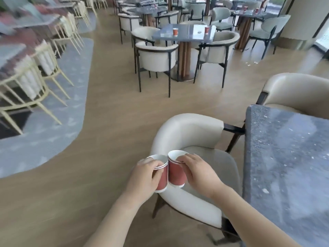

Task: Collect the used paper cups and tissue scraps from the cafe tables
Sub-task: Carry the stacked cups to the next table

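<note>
No writing could be read anywhere. The red paper cups with white rims (pixel 175 172) carried only plain white bands, and the dark speckled stone table (pixel 284 157) bore no label, number or sign.

Two bare forearms reach forward from the bottom edge, converging at centre. The left hand (pixel 146 172) curls its fingers (pixel 156 165) closed in a grip. The right hand (pixel 199 172) does likewise, knuckles up, nearly touching the left.
</note>
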{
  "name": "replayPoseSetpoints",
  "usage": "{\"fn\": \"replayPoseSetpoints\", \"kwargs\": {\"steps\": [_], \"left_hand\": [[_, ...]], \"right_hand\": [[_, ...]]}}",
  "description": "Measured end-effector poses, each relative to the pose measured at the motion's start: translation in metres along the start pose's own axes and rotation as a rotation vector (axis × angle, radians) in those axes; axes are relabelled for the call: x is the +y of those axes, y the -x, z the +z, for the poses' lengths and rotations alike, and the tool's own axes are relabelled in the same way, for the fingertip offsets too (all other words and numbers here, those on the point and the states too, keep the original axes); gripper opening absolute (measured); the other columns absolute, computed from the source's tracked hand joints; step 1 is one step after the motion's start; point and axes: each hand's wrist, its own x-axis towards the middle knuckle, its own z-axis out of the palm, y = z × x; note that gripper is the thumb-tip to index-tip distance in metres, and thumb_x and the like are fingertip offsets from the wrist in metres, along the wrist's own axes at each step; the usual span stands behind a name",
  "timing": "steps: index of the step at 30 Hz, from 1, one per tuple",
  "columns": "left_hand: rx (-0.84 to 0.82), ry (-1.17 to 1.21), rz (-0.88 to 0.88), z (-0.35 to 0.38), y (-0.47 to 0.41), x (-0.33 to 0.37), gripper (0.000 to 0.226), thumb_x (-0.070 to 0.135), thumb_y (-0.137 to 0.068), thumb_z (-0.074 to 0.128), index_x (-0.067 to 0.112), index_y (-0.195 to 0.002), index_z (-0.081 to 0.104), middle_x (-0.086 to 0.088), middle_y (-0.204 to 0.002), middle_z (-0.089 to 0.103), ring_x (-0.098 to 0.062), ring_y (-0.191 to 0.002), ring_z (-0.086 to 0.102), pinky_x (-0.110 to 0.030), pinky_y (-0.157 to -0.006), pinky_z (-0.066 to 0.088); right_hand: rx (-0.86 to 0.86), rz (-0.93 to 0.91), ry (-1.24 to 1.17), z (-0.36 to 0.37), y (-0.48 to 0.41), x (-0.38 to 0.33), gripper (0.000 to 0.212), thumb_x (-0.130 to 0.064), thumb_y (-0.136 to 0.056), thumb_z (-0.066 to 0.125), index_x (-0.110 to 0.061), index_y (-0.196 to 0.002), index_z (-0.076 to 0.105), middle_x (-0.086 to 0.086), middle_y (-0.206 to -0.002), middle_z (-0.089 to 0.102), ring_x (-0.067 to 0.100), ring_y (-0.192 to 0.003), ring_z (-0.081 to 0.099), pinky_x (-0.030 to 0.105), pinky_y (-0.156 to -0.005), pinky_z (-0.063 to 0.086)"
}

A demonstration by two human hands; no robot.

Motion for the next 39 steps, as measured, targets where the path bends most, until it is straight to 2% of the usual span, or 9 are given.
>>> {"fn": "replayPoseSetpoints", "kwargs": {"steps": [4,9,13,17,24,27,31,39], "left_hand": [[0.036,-0.003,-0.113,-0.038,0.026,-0.038,0.010,0.022,-0.084,0.057,0.025,-0.087,0.066,0.009,-0.088,0.066,-0.017,-0.086,0.059,-0.037,-0.076,0.047],[0.126,-0.036,-0.268,-0.069,0.048,-0.073,0.017,0.025,-0.086,0.058,0.034,-0.098,0.064,0.018,-0.099,0.066,-0.006,-0.091,0.059,-0.022,-0.072,0.042],[0.154,-0.066,-0.318,-0.088,0.049,-0.095,0.025,0.020,-0.087,0.057,0.036,-0.106,0.061,0.021,-0.109,0.063,-0.004,-0.098,0.059,-0.023,-0.079,0.044],[0.086,-0.119,-0.338,-0.102,0.031,-0.120,0.026,0.023,-0.090,0.051,0.038,-0.110,0.059,0.017,-0.106,0.062,-0.007,-0.097,0.057,-0.026,-0.078,0.043],[-0.009,-0.133,-0.328,-0.126,-0.052,-0.186,0.024,0.026,-0.090,0.051,0.041,-0.107,0.059,0.019,-0.107,0.060,-0.008,-0.096,0.058,-0.030,-0.077,0.047],[-0.046,-0.151,-0.322,-0.139,-0.103,-0.217,0.023,0.026,-0.089,0.051,0.042,-0.105,0.058,0.019,-0.106,0.059,-0.006,-0.094,0.057,-0.027,-0.074,0.046],[-0.084,-0.193,-0.309,-0.161,-0.174,-0.250,0.020,0.029,-0.089,0.052,0.042,-0.103,0.057,0.017,-0.100,0.059,-0.007,-0.090,0.056,-0.027,-0.070,0.045],[-0.144,-0.248,-0.240,-0.175,-0.289,-0.295,0.011,0.032,-0.088,0.054,0.037,-0.097,0.056,0.015,-0.094,0.057,-0.009,-0.084,0.055,-0.026,-0.061,0.039]], "right_hand": [[-0.097,-0.053,0.016,0.036,-0.030,-0.042,0.030,-0.021,-0.098,0.033,-0.021,-0.122,0.050,-0.001,-0.122,0.055,0.019,-0.112,0.046,0.036,-0.083,0.046],[-0.184,-0.167,0.032,0.071,-0.062,-0.081,0.027,-0.017,-0.097,0.032,-0.014,-0.115,0.053,0.003,-0.113,0.057,0.021,-0.103,0.048,0.035,-0.078,0.045],[-0.232,-0.246,-0.021,0.089,-0.084,-0.100,0.026,-0.019,-0.098,0.033,-0.012,-0.111,0.055,0.003,-0.110,0.058,0.022,-0.100,0.048,0.036,-0.078,0.045],[-0.267,-0.298,-0.056,0.104,-0.113,-0.110,0.026,-0.018,-0.097,0.035,-0.014,-0.111,0.056,0.003,-0.108,0.059,0.020,-0.099,0.048,0.036,-0.079,0.044],[-0.217,-0.316,-0.135,0.136,-0.209,-0.108,0.024,-0.016,-0.095,0.039,-0.018,-0.110,0.057,0.001,-0.103,0.061,0.020,-0.094,0.050,0.038,-0.077,0.045],[-0.178,-0.288,-0.184,0.146,-0.264,-0.104,0.021,-0.015,-0.091,0.046,-0.020,-0.106,0.059,-0.002,-0.094,0.060,0.016,-0.085,0.046,0.035,-0.071,0.045],[-0.176,-0.237,-0.218,0.151,-0.338,-0.098,0.022,-0.014,-0.083,0.056,-0.019,-0.104,0.061,-0.005,-0.092,0.059,0.013,-0.085,0.045,0.035,-0.071,0.046],[-0.144,-0.215,-0.200,0.151,-0.449,-0.077,0.016,-0.013,-0.085,0.051,-0.019,-0.096,0.062,-0.004,-0.093,0.061,0.019,-0.085,0.048,0.040,-0.065,0.048]]}}
